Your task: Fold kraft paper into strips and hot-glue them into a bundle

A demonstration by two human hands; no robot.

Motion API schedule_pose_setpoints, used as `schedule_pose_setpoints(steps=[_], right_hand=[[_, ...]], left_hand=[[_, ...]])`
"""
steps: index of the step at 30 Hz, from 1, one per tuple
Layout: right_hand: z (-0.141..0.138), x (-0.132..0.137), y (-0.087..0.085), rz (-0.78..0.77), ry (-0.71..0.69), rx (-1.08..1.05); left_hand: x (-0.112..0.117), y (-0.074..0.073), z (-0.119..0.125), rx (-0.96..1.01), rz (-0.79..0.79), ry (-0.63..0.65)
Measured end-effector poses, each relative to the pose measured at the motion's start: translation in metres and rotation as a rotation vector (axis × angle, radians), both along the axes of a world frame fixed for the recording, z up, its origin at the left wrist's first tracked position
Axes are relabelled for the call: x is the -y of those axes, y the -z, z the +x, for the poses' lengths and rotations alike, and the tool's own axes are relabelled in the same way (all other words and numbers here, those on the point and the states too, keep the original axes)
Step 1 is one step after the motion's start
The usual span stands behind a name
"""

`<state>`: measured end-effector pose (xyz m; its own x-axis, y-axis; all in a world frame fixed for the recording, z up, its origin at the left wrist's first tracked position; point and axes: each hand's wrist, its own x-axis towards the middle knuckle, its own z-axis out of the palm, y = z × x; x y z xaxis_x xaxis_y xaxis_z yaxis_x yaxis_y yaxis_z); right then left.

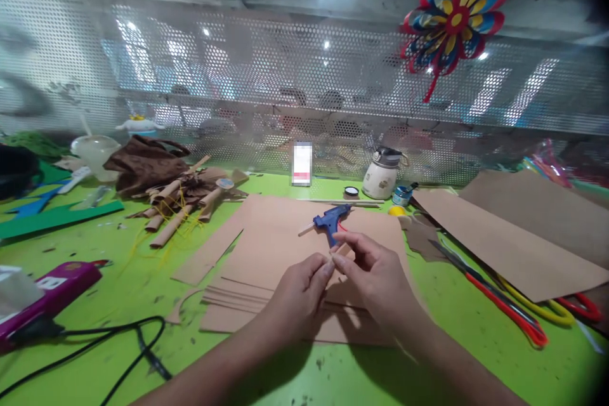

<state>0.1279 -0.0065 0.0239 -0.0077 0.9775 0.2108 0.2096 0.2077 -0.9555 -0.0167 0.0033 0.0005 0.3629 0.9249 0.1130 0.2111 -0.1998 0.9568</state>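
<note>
My left hand (301, 288) and my right hand (375, 273) meet over a stack of brown cardboard sheets (266, 247). The fingertips of both hands pinch a small brown piece (339, 250) between them; it is too small to name for sure. Just beyond my fingers a blue glue gun (332, 220) lies on the cardboard, with a glue stick poking out of its back towards the left.
A green table (124, 279) holds rolled brown paper tubes (176, 206) at left, a magenta power strip (52, 292) with a black cable (109, 336), red and yellow-handled scissors (514, 304) at right, a large cardboard sheet (514, 235), a white jar (382, 174). A paper pinwheel (454, 13) hangs on the perforated wall.
</note>
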Motion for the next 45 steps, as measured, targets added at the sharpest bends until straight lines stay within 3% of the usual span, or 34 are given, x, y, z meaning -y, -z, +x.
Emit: schedule_pose_setpoints(steps=[5,10,22,30,40,45], right_hand=[[0.003,0.0,0.002,0.012,-0.023,-0.035],[0.002,0.0,0.002,0.01,0.0,-0.028],[0.003,-0.005,0.005,0.035,0.006,-0.055],[0.01,-0.014,0.007,0.014,-0.057,0.15],[0.01,-0.015,0.006,0.011,-0.074,0.013],[0.008,-0.013,0.003,0.045,-0.035,0.052]], left_hand=[[-0.002,-0.004,-0.002,-0.081,0.089,0.026],[0.0,-0.006,-0.002,-0.12,0.081,0.039],[0.003,-0.006,-0.001,-0.017,-0.057,0.08],[0.002,-0.006,0.0,0.019,-0.055,0.128],[-0.005,0.002,-0.005,0.061,-0.178,0.197],[-0.009,0.005,-0.007,0.07,-0.213,0.207]])
